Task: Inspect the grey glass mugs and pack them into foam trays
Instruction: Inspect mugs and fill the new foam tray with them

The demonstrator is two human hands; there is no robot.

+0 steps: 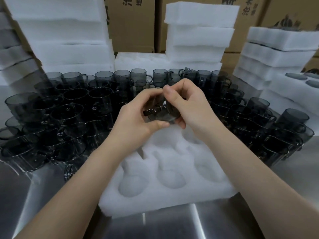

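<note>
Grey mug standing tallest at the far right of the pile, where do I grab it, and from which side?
Take the grey mug by its rim, coming down from above. It stands upright with its mouth open, so fingers can pinch the wall there. Neighbouring mugs crowd its left and near sides, so a sideways reach would likely knock them.
</note>
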